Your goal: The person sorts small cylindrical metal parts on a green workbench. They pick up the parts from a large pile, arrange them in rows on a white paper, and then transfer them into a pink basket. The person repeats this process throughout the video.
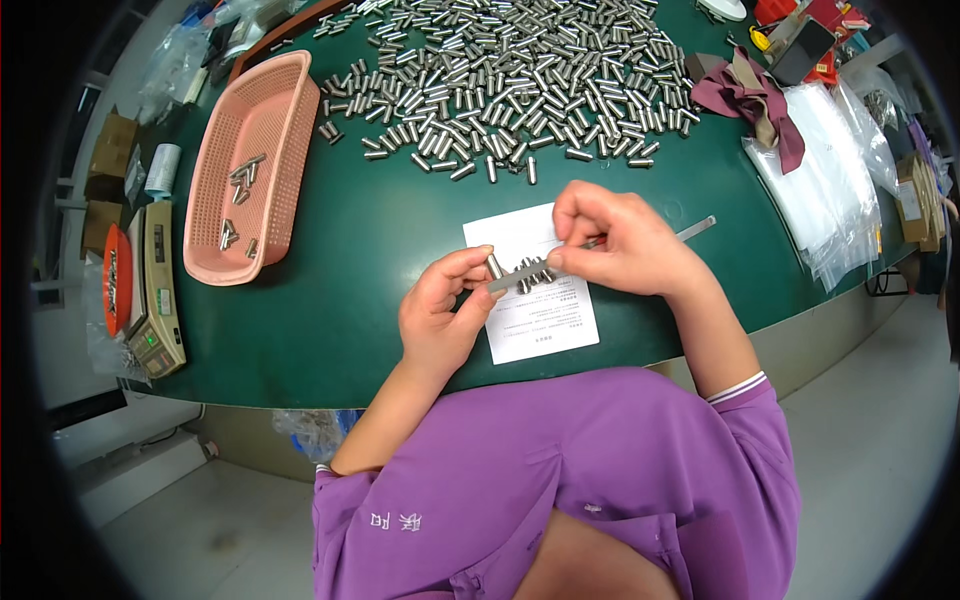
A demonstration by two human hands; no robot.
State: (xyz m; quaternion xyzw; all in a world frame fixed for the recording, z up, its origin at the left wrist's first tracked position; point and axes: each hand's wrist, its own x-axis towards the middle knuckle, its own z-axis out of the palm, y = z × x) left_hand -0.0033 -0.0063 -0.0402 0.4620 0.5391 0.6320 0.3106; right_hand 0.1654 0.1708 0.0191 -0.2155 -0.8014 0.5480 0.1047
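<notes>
My left hand [448, 305] is closed, a short shiny metal pin [494, 267] standing between its thumb and forefinger. A long flat metal strip [697, 229], file-like in shape, passes under my right hand [625, 240], which pinches it from above. The strip's left end meets the pin at my left fingertips. Below both hands lies a printed white sheet [545, 335] with a small cluster of metal pins [535, 280], partly hidden by the strip. Farther off spreads a large heap of similar pins [530, 80].
A pink perforated basket [290, 180] holding several pins stands at the left on the green table [380, 220]. Beside it are a scale [160, 290] and an orange-red dish [112, 278]. At right lie a maroon cloth [750, 105] and white plastic bags [825, 180].
</notes>
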